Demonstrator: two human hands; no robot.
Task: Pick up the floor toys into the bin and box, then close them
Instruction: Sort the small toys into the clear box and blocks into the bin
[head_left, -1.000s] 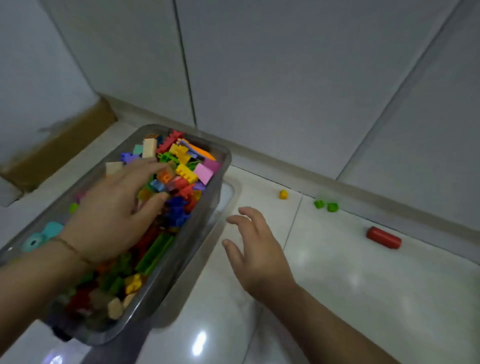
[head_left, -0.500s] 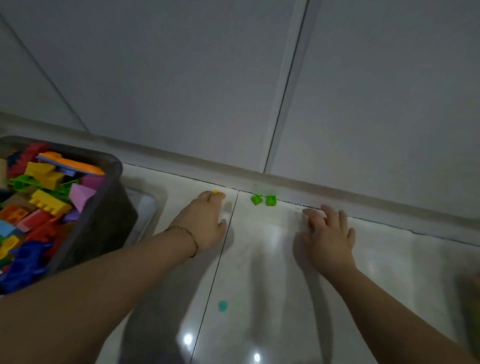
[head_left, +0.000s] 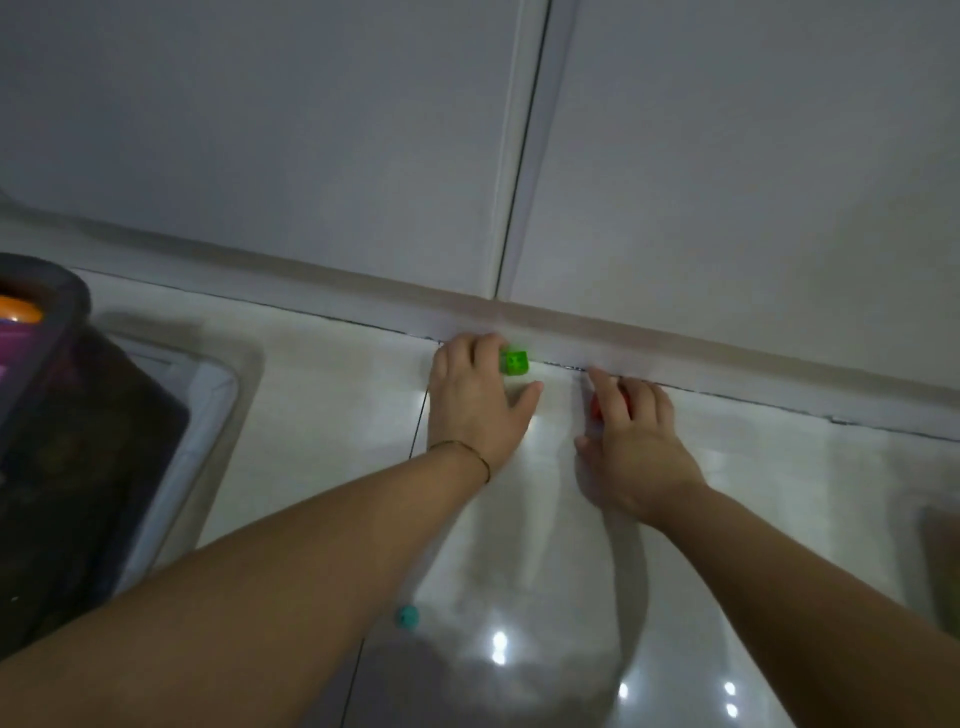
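Toys lie loose on the floor (head_left: 322, 405) by the skirting; a green block (head_left: 514, 362) touches the fingers of the left hand (head_left: 475, 400), whose thumb is spread away from it; a red toy (head_left: 596, 409) lies under the fingers of the right hand (head_left: 631, 447); whether either of the hands has closed on its piece I cannot tell; the green block is small and sits tight to the wall, so a shallow pinch could flick it sideways; a teal piece (head_left: 407, 617) just beside the left forearm could be swept off or overlooked; small pieces may drop on the way to the bin (head_left: 67, 441); most of the red toy is covered, the left palm's underside is hidden, the bin is cut off at the frame edge, and no box is in view
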